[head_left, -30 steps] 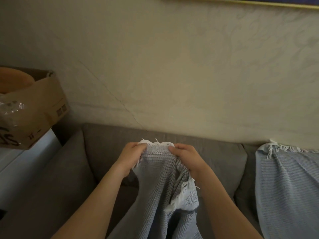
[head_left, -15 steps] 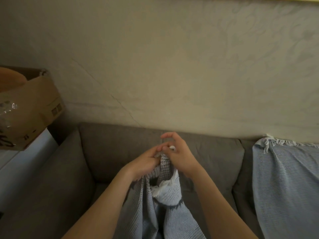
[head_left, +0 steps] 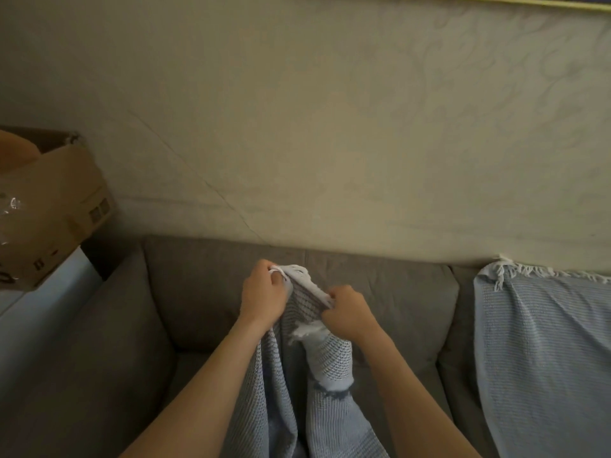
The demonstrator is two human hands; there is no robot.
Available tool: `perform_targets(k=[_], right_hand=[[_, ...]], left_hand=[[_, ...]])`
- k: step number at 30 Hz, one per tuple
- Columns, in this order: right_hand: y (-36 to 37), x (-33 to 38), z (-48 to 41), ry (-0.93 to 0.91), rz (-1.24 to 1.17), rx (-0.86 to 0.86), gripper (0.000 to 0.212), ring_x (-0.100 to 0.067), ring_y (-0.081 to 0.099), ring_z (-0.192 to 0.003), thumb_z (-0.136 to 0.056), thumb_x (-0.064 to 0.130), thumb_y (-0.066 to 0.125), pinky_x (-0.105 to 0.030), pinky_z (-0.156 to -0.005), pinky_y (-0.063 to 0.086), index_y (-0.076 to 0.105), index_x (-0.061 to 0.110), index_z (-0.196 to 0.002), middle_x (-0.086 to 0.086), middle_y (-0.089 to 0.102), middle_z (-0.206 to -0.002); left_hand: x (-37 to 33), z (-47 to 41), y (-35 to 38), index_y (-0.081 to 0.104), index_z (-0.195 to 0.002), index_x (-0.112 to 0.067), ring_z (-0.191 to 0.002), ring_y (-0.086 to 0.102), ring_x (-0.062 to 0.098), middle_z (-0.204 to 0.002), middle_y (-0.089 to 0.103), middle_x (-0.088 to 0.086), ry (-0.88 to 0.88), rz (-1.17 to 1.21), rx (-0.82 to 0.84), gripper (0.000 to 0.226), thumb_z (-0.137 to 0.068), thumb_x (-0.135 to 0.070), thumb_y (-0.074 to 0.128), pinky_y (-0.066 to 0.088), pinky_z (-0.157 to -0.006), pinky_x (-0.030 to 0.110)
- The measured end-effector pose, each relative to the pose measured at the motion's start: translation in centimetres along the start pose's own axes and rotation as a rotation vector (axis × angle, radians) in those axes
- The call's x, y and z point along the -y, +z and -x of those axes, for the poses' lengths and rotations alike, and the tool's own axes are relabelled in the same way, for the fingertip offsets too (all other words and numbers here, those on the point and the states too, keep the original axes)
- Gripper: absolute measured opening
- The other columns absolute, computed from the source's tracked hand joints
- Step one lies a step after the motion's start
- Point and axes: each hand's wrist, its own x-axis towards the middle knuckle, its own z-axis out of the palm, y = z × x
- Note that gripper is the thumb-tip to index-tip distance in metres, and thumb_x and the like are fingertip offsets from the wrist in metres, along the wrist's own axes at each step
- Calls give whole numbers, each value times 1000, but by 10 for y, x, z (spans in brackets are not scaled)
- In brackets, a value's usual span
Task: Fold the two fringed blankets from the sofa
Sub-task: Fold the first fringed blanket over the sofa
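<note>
- The held blanket (head_left: 271,385) hangs lengthwise before the sofa (head_left: 198,292), white edge topmost.
- Left hand (head_left: 263,294) and right hand (head_left: 347,312), fingers curled, pinch that edge.
- The second blanket (head_left: 545,358) drapes the sofa's right end.

Sofa cushion (head_left: 99,375) open left; draped blanket (head_left: 545,358) covers right.

Cream wall (head_left: 330,127), grey sofa (head_left: 198,292), cardboard box (head_left: 59,206)

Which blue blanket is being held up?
The middle blanket, gripped at its fringed edge by the left hand and right hand. The other blanket drapes untouched over the sofa.
</note>
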Motion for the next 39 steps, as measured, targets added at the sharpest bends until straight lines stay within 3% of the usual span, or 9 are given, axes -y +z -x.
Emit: perform_targets(k=[2, 8, 11, 16, 24, 27, 30, 35, 39], right_hand=[[4, -6, 1, 37, 66, 27, 27, -20, 48, -55, -84, 5, 60, -28, -48, 33, 42, 8, -63, -5, 48, -64], [-4, -13, 5, 105, 238, -12, 36, -21, 46, -66, -99, 9, 53, -32, -59, 38, 33, 16, -69, -4, 48, -76], [-5, -8, 2, 34, 75, 120, 38, -15, 37, -54, -93, 7, 52, -30, -50, 27, 33, 12, -61, -3, 41, -60], [-2, 5, 7, 86, -546, 186, 42, -11, 48, -49, -102, 15, 52, -24, -52, 38, 57, 16, -60, 2, 55, -54], [9, -7, -1, 135, -983, -82, 26, -35, 72, -89, -96, 5, 53, -56, -87, 62, 79, 0, -98, -37, 71, -102], [15, -5, 3, 57, -857, -67, 17, -29, 71, -82, -99, 6, 56, -45, -76, 63, 69, -2, -108, -22, 71, -91], [25, 1, 6, 21, -791, -22, 28, -19, 70, -71, -100, 4, 54, -36, -61, 62, 53, 22, -123, -12, 71, -95], [30, 4, 4, -72, -591, -72, 32, -7, 48, -53, -97, -4, 44, -26, -54, 42, 63, 19, -83, 6, 56, -63], [30, 8, 7, 53, -879, -135, 44, -13, 37, -55, -97, -4, 44, -25, -50, 30, 62, 18, -64, 0, 46, -59]], left_hand=[[-1, -3, -4, 55, -108, -14, -99, 53, 23, -105, 57, 3, -46, 15, -78, 10, -107, -13, 46, 40, -85, 33], [12, -9, -15, 57, -123, -2, -99, 54, 24, -107, 56, 8, -247, 68, -205, 26, -111, -17, 39, 42, -85, 35], [16, -9, -16, 54, -124, 0, -108, 59, 31, -114, 63, 12, -292, 121, -151, 26, -110, -17, 41, 44, -88, 36], [34, -11, -4, 51, -130, 7, -118, 63, 46, -124, 64, 30, -379, 147, -5, 36, -110, -23, 46, 54, -99, 54], [51, -9, -10, 69, -109, 2, -97, 72, 38, -110, 71, 31, -582, 433, -14, 22, -104, -18, 63, 58, -84, 45], [43, -3, -13, 66, -102, -2, -96, 74, 36, -104, 74, 23, -647, 654, -23, 15, -96, -11, 77, 62, -86, 45], [34, 2, -12, 72, -105, 0, -90, 76, 35, -97, 77, 22, -640, 765, 10, 18, -91, -6, 82, 62, -81, 40], [33, 2, -5, 79, -110, -6, -90, 80, 32, -92, 82, 16, -536, 689, 84, 20, -91, -12, 83, 64, -87, 44], [28, 5, -4, 80, -109, -10, -98, 79, 34, -98, 82, 16, -484, 692, 154, 12, -98, -12, 76, 62, -96, 52]])
